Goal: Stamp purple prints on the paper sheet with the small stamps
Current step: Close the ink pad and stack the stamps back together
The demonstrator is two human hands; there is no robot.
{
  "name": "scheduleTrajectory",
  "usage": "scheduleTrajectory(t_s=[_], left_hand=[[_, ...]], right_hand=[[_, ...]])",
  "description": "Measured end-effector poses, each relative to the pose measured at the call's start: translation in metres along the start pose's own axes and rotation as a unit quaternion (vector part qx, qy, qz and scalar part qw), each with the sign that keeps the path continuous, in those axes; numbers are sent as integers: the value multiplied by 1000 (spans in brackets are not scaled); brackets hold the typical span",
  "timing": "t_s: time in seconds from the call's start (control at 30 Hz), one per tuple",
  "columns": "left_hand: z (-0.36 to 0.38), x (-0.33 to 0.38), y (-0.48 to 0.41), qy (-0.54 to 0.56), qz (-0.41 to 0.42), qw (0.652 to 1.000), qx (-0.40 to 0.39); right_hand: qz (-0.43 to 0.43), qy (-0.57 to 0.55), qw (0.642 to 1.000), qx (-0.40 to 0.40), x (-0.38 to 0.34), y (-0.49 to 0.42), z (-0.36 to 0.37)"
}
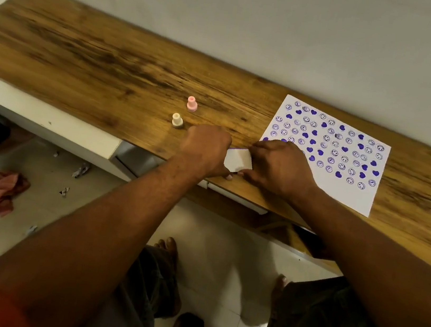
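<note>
- Paper sheet (328, 162): flat white rectangle on grainy wood-laminate table (98, 63), covered with purple hearts and smiley rings.
- Left hand (205, 149) and right hand (277, 166) both pinch a small white box (238, 159) at the table's front edge; right hand overlaps the sheet's near corner.
- Pink stamp (192, 103) and cream stamp (177, 120): small bottle-shaped, upright, left of hands.
- Crumpled red cloth (2, 191) on tiled floor.

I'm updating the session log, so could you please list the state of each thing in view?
Paper sheet: flat on the wooden table, mostly covered with purple smiley and heart prints.
Pink stamp: upright, untouched.
Cream stamp: upright, untouched.
Small white box: held between both hands.
Left hand: grip closed on the box.
Right hand: grip closed on the box.
</note>
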State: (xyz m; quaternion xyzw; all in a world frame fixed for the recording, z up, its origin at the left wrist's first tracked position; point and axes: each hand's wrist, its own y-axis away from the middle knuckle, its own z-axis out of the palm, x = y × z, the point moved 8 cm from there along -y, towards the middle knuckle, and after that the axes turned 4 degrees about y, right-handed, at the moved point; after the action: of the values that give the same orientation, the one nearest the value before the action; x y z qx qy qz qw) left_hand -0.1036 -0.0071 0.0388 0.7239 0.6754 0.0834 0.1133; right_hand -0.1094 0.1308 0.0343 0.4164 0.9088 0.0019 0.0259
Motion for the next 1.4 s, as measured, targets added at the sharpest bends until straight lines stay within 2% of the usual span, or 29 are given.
scheduleTrajectory(t_s=[0.23, 0.37, 0.57, 0.67, 0.9, 1.03, 1.23, 1.4], left_hand=[[-2, -9, 4, 21, -61, 997, 41], [-1, -24, 4, 78, -56, 995, -1], [5, -29, 10, 93, -52, 994, -17], [8, -28, 9, 100, -57, 993, -5], [11, -38, 0, 143, -105, 984, 35], [9, -42, -5, 136, -130, 980, 62], [7, -41, -15, 139, -90, 984, 64], [3, -31, -19, 88, -60, 993, 50]], right_hand=[[82, -25, 996, 17, -8, -5, -11], [110, -34, 993, 30, -19, -3, -11], [100, 33, 994, -41, -38, -5, 6], [95, 41, 994, -36, -39, -7, 8], [109, -57, 992, -26, -24, -24, 8], [96, -62, 993, -24, -15, -42, 8], [135, -63, 989, -19, 12, -78, 4], [129, -68, 989, -26, 29, -97, 7]])
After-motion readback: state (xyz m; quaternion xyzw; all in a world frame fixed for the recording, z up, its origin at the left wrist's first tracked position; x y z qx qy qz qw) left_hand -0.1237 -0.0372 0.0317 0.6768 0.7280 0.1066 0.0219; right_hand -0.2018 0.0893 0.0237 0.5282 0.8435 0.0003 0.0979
